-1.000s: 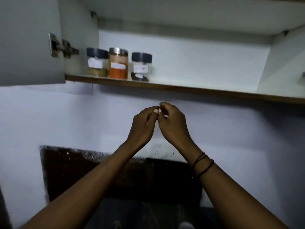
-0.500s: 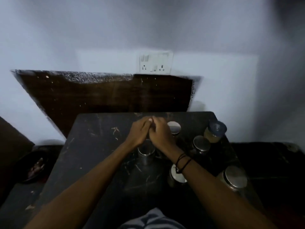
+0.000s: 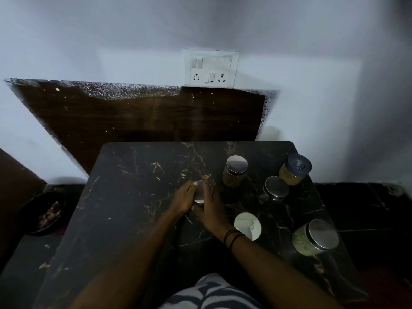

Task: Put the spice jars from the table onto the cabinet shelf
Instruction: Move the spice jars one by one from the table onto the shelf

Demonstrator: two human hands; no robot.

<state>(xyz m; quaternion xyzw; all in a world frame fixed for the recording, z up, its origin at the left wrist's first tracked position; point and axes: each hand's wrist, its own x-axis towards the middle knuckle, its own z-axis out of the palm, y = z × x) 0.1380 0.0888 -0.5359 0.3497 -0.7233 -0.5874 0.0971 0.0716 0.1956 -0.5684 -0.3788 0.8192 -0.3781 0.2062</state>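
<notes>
The head camera looks steeply down, close over the dark table (image 3: 133,197), facing the wall (image 3: 89,41).

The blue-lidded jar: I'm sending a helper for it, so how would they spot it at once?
Find the black marble table below the wall socket. At its far right corner stands the blue-lidded jar with yellowish contents. Every other jar there has a silver lid.

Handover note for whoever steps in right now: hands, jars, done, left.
Left hand and right hand both grip the steel-lidded jar standing mid-table.
Five more jars stand on the table's right side: back steel-lidded jar, blue-lidded jar, middle steel-lidded jar, white-lidded jar, near-right jar.
Done: nothing visible here; the shelf is out of view.
Left: lift the held jar to the shelf, then the other five.
</notes>
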